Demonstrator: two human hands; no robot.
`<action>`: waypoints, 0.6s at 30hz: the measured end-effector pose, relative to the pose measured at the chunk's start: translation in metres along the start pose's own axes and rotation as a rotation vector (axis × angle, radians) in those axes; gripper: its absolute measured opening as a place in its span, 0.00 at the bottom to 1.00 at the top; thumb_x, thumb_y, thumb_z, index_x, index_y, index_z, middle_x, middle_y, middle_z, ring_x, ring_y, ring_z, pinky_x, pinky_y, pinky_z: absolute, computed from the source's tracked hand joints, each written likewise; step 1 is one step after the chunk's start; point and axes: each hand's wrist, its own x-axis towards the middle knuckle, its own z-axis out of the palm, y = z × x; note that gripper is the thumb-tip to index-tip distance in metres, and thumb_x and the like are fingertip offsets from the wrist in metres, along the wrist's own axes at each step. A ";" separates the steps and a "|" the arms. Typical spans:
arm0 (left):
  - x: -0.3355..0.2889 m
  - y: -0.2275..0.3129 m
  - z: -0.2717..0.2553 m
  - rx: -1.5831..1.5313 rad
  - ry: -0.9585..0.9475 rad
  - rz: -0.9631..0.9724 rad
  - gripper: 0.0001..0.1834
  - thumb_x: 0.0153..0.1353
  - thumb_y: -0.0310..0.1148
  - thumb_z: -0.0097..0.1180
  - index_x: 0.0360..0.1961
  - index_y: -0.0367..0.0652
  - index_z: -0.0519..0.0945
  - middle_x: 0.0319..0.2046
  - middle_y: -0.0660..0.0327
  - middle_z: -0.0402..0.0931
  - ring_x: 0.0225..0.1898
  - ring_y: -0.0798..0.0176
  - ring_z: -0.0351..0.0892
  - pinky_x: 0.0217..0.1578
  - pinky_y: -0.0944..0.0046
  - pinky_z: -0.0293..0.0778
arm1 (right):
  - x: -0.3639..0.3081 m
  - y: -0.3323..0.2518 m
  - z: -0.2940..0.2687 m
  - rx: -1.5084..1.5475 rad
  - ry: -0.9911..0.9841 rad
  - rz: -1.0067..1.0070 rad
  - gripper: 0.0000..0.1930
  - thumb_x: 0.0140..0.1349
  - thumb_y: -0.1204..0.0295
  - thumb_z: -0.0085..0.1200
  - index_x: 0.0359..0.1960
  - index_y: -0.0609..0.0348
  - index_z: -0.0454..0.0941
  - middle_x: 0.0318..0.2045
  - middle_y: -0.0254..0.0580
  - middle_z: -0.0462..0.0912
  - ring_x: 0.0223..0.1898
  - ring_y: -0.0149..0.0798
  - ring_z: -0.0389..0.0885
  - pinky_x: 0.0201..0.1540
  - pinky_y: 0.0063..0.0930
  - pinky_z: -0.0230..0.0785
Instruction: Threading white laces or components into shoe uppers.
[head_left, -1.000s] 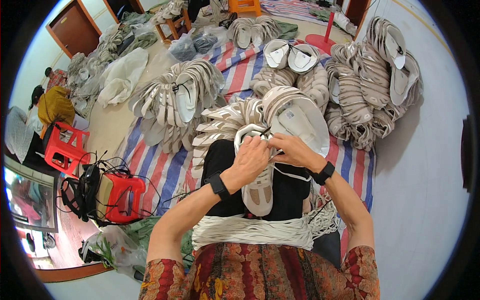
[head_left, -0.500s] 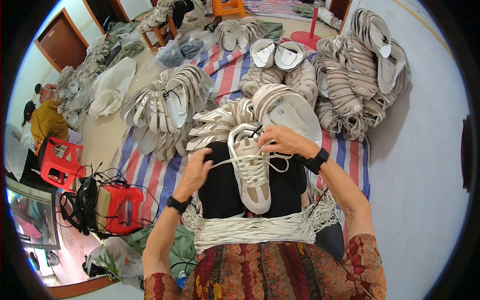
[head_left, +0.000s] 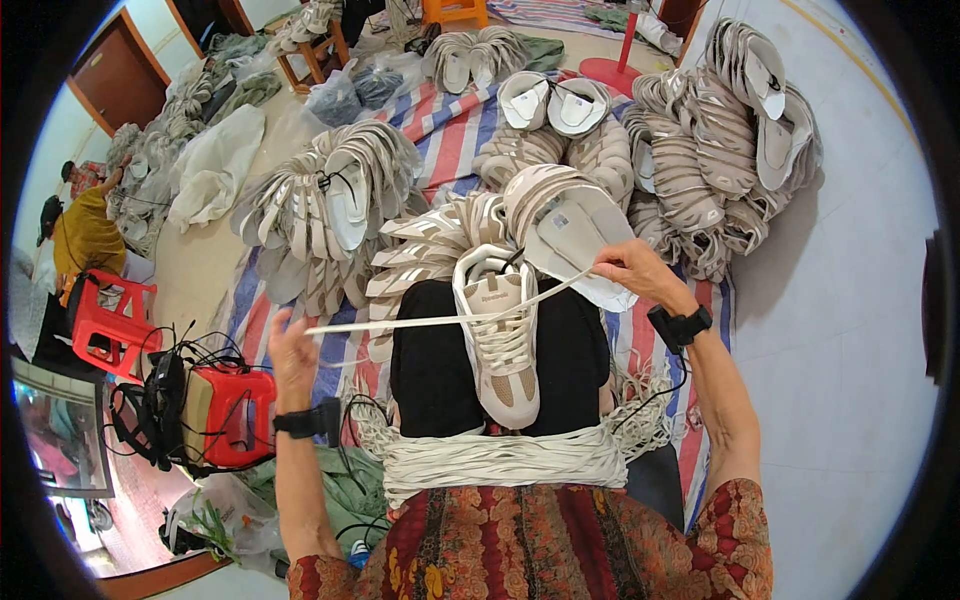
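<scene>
A beige and white sneaker upper (head_left: 497, 320) lies on the black cloth (head_left: 432, 360) over my lap, its toe toward me. Criss-crossed lacing runs down its front. Above it a white shoelace (head_left: 400, 323) stretches sideways between my hands. My right hand (head_left: 632, 270) pinches one end, up and to the right of the upper. Out to the left, my left hand (head_left: 293, 355) has the other end at its fingers, and a second strand trails near it. A thick bundle of white laces (head_left: 505, 462) lies across my lap, close to my body.
Strung stacks of similar uppers (head_left: 345, 195) sit ahead on a striped sheet (head_left: 450, 155), with a tall pile (head_left: 715, 140) at right. Red stools (head_left: 235, 415) and black cables stand at left. A pole on a red base (head_left: 610, 72) rises behind. Other people (head_left: 85, 235) sit far left.
My hands have moved apart, the left outward and the right up and rightward. The lace is now drawn out straight, and the loop beside the upper is gone.
</scene>
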 end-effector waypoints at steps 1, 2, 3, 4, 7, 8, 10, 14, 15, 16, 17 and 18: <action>-0.001 0.003 -0.022 0.033 0.080 -0.003 0.13 0.53 0.23 0.52 0.40 0.45 0.68 0.14 0.72 0.60 0.10 0.79 0.54 0.09 0.77 0.48 | -0.001 0.007 0.000 0.028 0.028 0.037 0.09 0.53 0.70 0.53 0.27 0.66 0.75 0.14 0.43 0.70 0.18 0.27 0.64 0.23 0.25 0.59; -0.004 0.000 -0.042 0.036 0.085 0.004 0.13 0.53 0.23 0.52 0.40 0.45 0.68 0.14 0.72 0.60 0.10 0.79 0.54 0.09 0.77 0.48 | -0.002 0.010 -0.001 0.057 0.053 0.070 0.09 0.53 0.70 0.52 0.27 0.66 0.75 0.15 0.43 0.70 0.18 0.27 0.64 0.23 0.25 0.59; -0.007 -0.007 -0.064 0.361 0.023 0.042 0.12 0.52 0.24 0.52 0.38 0.44 0.69 0.14 0.71 0.62 0.11 0.78 0.56 0.10 0.76 0.51 | -0.001 0.009 0.000 0.065 0.048 0.054 0.09 0.53 0.70 0.52 0.27 0.66 0.75 0.15 0.43 0.70 0.18 0.27 0.64 0.23 0.25 0.59; -0.007 -0.014 -0.071 0.681 -0.045 0.073 0.11 0.51 0.24 0.53 0.37 0.43 0.70 0.15 0.70 0.64 0.12 0.77 0.59 0.12 0.75 0.54 | -0.002 0.009 0.000 0.044 0.066 0.035 0.09 0.53 0.70 0.52 0.28 0.65 0.76 0.15 0.44 0.70 0.18 0.28 0.64 0.23 0.25 0.60; -0.002 -0.037 -0.065 1.105 -0.153 0.274 0.12 0.52 0.25 0.53 0.39 0.40 0.71 0.20 0.66 0.69 0.19 0.71 0.68 0.21 0.74 0.64 | -0.002 0.007 0.000 0.019 0.079 -0.014 0.08 0.53 0.70 0.52 0.28 0.65 0.76 0.15 0.45 0.71 0.17 0.29 0.65 0.22 0.26 0.60; 0.001 -0.047 -0.053 1.131 -0.227 0.410 0.13 0.52 0.25 0.53 0.41 0.39 0.71 0.22 0.63 0.71 0.25 0.68 0.71 0.27 0.71 0.67 | -0.001 0.005 0.000 0.019 0.069 -0.042 0.08 0.53 0.71 0.52 0.27 0.65 0.76 0.15 0.45 0.71 0.17 0.30 0.65 0.22 0.26 0.60; 0.002 -0.063 0.003 1.100 -0.350 0.517 0.14 0.54 0.26 0.51 0.43 0.36 0.70 0.28 0.59 0.74 0.33 0.63 0.74 0.37 0.67 0.69 | -0.004 0.003 -0.004 -0.018 0.065 -0.061 0.08 0.53 0.71 0.52 0.28 0.65 0.76 0.15 0.46 0.72 0.17 0.32 0.66 0.22 0.26 0.61; -0.024 -0.063 0.110 0.836 -0.553 0.351 0.12 0.57 0.30 0.48 0.40 0.35 0.72 0.28 0.60 0.75 0.31 0.66 0.74 0.34 0.69 0.70 | -0.001 -0.011 -0.009 -0.069 0.066 -0.072 0.09 0.53 0.70 0.51 0.27 0.65 0.76 0.16 0.51 0.72 0.16 0.39 0.68 0.23 0.28 0.62; -0.028 -0.063 0.119 0.775 -0.604 0.251 0.11 0.57 0.31 0.48 0.39 0.36 0.73 0.26 0.61 0.74 0.29 0.68 0.74 0.31 0.70 0.70 | 0.000 -0.016 -0.010 -0.083 0.063 -0.083 0.10 0.53 0.69 0.51 0.27 0.65 0.75 0.16 0.51 0.72 0.16 0.39 0.68 0.23 0.28 0.62; -0.033 -0.059 0.128 0.803 -0.583 0.068 0.09 0.57 0.31 0.49 0.36 0.36 0.74 0.24 0.61 0.74 0.27 0.69 0.73 0.30 0.71 0.69 | 0.001 -0.018 -0.009 -0.091 0.063 -0.080 0.11 0.53 0.67 0.51 0.25 0.66 0.75 0.17 0.53 0.71 0.16 0.43 0.69 0.22 0.30 0.62; -0.039 -0.054 0.134 0.821 -0.555 -0.113 0.08 0.56 0.31 0.51 0.32 0.37 0.75 0.22 0.62 0.74 0.26 0.71 0.72 0.28 0.71 0.68 | -0.003 -0.023 -0.012 -0.129 0.070 -0.107 0.12 0.52 0.66 0.52 0.23 0.66 0.75 0.17 0.53 0.71 0.16 0.47 0.69 0.22 0.32 0.61; -0.034 -0.060 0.130 0.799 -0.609 -0.020 0.07 0.56 0.31 0.52 0.29 0.37 0.76 0.21 0.64 0.74 0.25 0.74 0.70 0.27 0.73 0.67 | -0.007 -0.024 -0.016 -0.187 0.080 -0.095 0.12 0.52 0.66 0.52 0.22 0.66 0.74 0.17 0.54 0.71 0.16 0.49 0.68 0.21 0.34 0.61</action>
